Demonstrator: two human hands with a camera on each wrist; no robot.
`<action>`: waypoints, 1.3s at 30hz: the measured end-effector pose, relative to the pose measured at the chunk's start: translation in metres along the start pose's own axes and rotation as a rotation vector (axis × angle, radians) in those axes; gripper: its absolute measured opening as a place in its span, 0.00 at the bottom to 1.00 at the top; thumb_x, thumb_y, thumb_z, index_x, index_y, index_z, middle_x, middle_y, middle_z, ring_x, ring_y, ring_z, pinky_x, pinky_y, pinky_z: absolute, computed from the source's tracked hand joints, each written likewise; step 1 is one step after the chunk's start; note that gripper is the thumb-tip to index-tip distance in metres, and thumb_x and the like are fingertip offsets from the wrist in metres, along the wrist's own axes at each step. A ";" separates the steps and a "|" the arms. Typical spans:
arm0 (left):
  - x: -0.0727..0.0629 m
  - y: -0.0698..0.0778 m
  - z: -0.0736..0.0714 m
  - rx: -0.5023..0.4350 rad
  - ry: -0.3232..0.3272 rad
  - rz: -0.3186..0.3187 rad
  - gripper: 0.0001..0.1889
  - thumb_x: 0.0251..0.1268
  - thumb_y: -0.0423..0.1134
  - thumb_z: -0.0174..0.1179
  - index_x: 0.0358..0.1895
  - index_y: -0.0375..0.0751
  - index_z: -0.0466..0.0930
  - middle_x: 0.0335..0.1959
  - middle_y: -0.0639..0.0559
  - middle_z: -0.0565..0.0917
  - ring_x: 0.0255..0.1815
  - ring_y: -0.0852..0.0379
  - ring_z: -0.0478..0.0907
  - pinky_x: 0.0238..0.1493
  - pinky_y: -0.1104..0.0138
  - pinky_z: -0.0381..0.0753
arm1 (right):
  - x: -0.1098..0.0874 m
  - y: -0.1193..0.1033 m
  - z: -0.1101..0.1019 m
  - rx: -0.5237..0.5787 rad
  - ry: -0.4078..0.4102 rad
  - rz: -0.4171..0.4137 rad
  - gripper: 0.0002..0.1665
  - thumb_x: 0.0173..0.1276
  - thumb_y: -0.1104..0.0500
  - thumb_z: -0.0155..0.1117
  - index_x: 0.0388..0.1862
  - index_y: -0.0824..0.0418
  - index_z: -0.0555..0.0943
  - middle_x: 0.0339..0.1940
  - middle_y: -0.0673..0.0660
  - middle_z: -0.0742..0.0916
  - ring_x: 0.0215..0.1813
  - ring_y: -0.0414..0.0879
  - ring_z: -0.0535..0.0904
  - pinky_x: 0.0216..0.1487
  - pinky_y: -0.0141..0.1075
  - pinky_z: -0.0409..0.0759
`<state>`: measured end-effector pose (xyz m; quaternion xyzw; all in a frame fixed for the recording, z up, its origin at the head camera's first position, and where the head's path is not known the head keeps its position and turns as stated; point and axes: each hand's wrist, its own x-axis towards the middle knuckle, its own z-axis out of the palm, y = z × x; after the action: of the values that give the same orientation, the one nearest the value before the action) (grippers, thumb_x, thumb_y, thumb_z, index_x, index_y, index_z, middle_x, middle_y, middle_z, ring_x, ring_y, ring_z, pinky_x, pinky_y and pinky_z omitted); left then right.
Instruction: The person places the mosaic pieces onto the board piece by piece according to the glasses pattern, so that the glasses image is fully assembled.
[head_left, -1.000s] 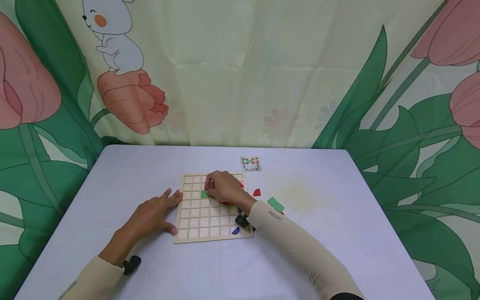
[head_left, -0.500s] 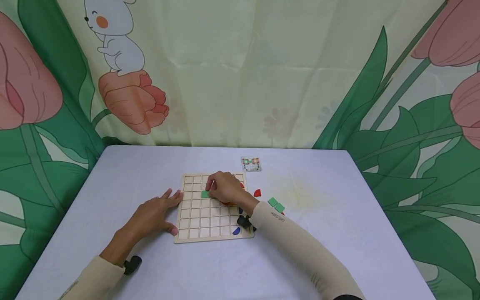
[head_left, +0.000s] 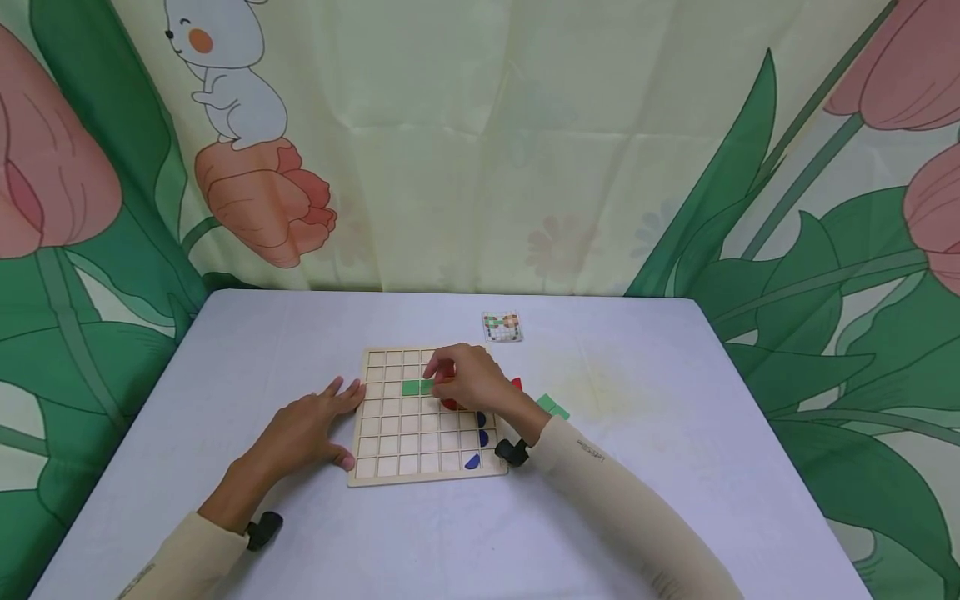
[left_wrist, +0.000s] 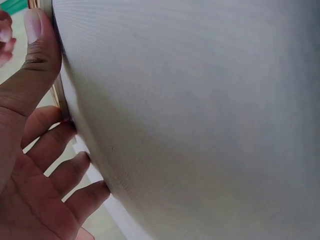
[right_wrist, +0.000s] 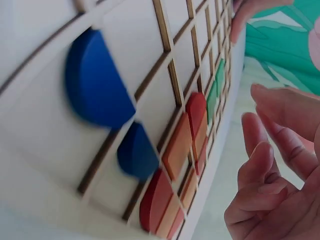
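The left hand [head_left: 311, 427] is resting open along the left edge of the pale wooden grid board [head_left: 397, 425], its fingers spread and its thumb touching near the lower corner. The right hand [head_left: 474, 382] is hovering over the upper right part of the board; its fingers are bending loosely and gripping nothing, and the right wrist view is showing them apart from the surface.

Narrow raised strips [right_wrist: 152, 75] with brown sides are dividing the board into square cells. Two flat green square tiles [head_left: 417, 387] are lying side by side in adjoining cells, near the right fingertips. Smooth, thick blue half-round pieces [right_wrist: 100, 80] are lying toward the board's right side, near red round-edged pieces [right_wrist: 155, 200] and flat orange tiles [right_wrist: 177, 150].

The board is lying flat on the white-draped worktop [head_left: 300, 350]. Loose green tiles [head_left: 552, 406] are lying to its right, and a small printed card [head_left: 502, 327] is lying just beyond its far edge.
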<state>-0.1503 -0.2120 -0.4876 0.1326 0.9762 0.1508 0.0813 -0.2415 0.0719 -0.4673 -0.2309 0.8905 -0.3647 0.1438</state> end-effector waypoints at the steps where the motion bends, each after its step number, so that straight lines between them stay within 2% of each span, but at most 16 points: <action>1: 0.000 0.000 0.000 0.001 0.000 -0.001 0.65 0.30 0.56 0.87 0.81 0.44 0.67 0.81 0.33 0.67 0.74 0.22 0.72 0.62 0.33 0.79 | -0.002 0.001 -0.002 0.007 0.006 -0.003 0.10 0.67 0.62 0.77 0.46 0.54 0.90 0.35 0.45 0.88 0.41 0.43 0.82 0.44 0.39 0.78; 8: -0.001 0.000 0.000 -0.001 0.004 -0.003 0.65 0.30 0.56 0.87 0.81 0.44 0.67 0.81 0.34 0.67 0.75 0.22 0.71 0.62 0.32 0.78 | -0.014 0.013 -0.016 -0.009 0.063 0.004 0.10 0.67 0.61 0.78 0.46 0.54 0.90 0.35 0.47 0.87 0.42 0.44 0.81 0.42 0.37 0.80; 13: -0.001 0.000 0.000 -0.002 0.004 0.003 0.64 0.31 0.56 0.87 0.81 0.44 0.67 0.81 0.33 0.66 0.74 0.22 0.71 0.61 0.32 0.78 | -0.021 0.025 -0.025 -0.010 0.089 0.056 0.10 0.67 0.61 0.78 0.46 0.53 0.90 0.35 0.48 0.87 0.39 0.46 0.79 0.36 0.36 0.79; 19: 0.000 -0.001 0.001 0.000 -0.003 -0.010 0.64 0.31 0.56 0.87 0.81 0.44 0.67 0.82 0.32 0.66 0.73 0.21 0.72 0.61 0.32 0.78 | -0.027 0.042 -0.034 -0.029 0.137 0.115 0.12 0.65 0.59 0.80 0.47 0.52 0.90 0.37 0.48 0.87 0.38 0.48 0.77 0.37 0.36 0.77; 25: 0.000 0.000 0.001 0.001 -0.004 -0.015 0.64 0.31 0.56 0.87 0.81 0.45 0.67 0.82 0.33 0.66 0.74 0.21 0.72 0.61 0.31 0.78 | -0.034 0.059 -0.043 -0.044 0.167 0.207 0.11 0.67 0.59 0.79 0.47 0.50 0.89 0.38 0.49 0.86 0.37 0.49 0.78 0.33 0.35 0.80; 31: 0.000 -0.001 0.002 0.010 0.003 -0.009 0.64 0.30 0.56 0.87 0.81 0.45 0.67 0.81 0.34 0.67 0.73 0.22 0.72 0.60 0.32 0.79 | -0.038 0.075 -0.050 -0.076 0.177 0.270 0.12 0.65 0.58 0.81 0.46 0.49 0.90 0.41 0.50 0.88 0.43 0.49 0.79 0.39 0.36 0.80; 39: 0.001 -0.001 0.003 0.012 0.008 -0.004 0.64 0.31 0.56 0.87 0.81 0.45 0.67 0.81 0.34 0.67 0.73 0.21 0.73 0.60 0.32 0.79 | -0.039 0.084 -0.052 -0.154 0.134 0.288 0.15 0.64 0.59 0.81 0.50 0.50 0.92 0.47 0.50 0.90 0.48 0.47 0.78 0.46 0.36 0.81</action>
<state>-0.1509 -0.2116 -0.4905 0.1307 0.9777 0.1454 0.0770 -0.2559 0.1752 -0.4877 -0.0866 0.9472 -0.2857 0.1168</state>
